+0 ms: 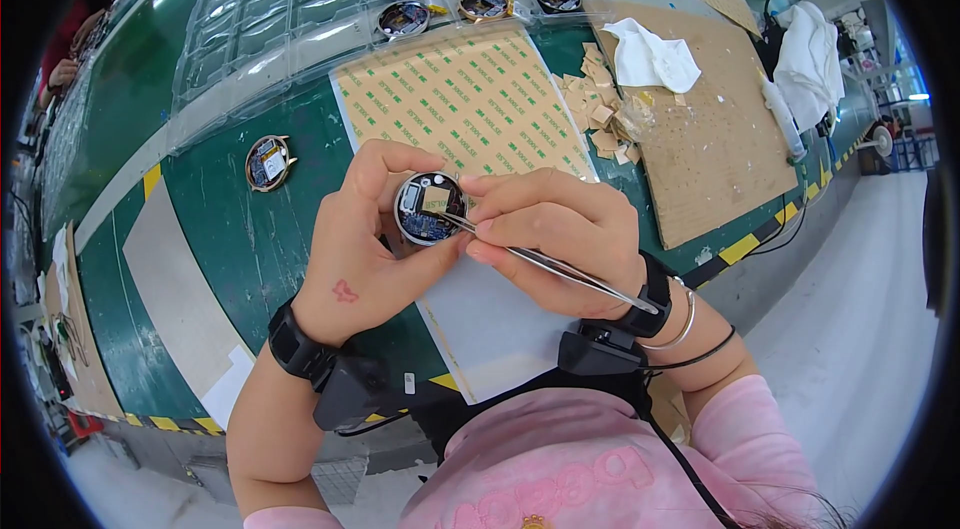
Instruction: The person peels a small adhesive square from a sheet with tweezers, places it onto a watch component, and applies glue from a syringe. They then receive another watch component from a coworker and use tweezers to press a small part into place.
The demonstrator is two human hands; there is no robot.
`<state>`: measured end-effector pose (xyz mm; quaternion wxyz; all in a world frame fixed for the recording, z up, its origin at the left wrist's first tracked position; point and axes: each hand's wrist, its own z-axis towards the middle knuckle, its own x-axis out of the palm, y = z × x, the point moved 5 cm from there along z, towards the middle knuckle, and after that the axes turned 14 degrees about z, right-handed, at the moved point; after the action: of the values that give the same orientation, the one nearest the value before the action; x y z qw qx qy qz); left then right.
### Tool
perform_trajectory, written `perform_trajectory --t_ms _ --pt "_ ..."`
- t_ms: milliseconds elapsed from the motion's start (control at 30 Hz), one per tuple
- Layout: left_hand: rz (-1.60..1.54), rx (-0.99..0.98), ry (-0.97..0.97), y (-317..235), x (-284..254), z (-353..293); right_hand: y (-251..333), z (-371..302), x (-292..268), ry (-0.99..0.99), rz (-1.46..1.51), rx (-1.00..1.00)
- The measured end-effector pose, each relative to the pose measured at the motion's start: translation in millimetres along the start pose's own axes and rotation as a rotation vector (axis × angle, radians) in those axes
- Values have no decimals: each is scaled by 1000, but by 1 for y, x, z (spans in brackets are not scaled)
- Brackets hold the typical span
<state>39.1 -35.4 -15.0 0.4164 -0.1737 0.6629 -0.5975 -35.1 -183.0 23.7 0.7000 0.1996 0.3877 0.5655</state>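
Observation:
My left hand is closed round the rim of a smartwatch case, whose open side faces up and shows a blue circuit board. A small tan adhesive piece lies on the parts inside it. In my right hand is a pair of metal tweezers, their tips down at the tan piece. Beneath both hands lies a sheet of tan adhesive pieces with green print, its lower part bare and white. Another open watch case rests on the green table to the left.
At the far side, a clear plastic tray holds several open watch cases. On the right lie a brown board, a white cloth and a pile of tan scraps. Another person's hand shows at the far left.

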Motion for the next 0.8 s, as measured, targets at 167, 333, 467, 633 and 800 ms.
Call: perform_trajectory --t_ms 167,333,467,633,800 --pt "-56 -47 27 -2 0 0 1 -2 2 3 -26 -45" --pt "-78 -111 84 -3 0 -2 4 -3 1 23 -74 -31" --pt "-62 -50 38 -1 1 -1 2 -3 2 -2 -26 -16" --pt "-123 -48 11 -4 1 0 1 -1 2 6 0 -32" --pt "-84 -33 4 -2 1 1 2 -1 1 9 -3 -40"
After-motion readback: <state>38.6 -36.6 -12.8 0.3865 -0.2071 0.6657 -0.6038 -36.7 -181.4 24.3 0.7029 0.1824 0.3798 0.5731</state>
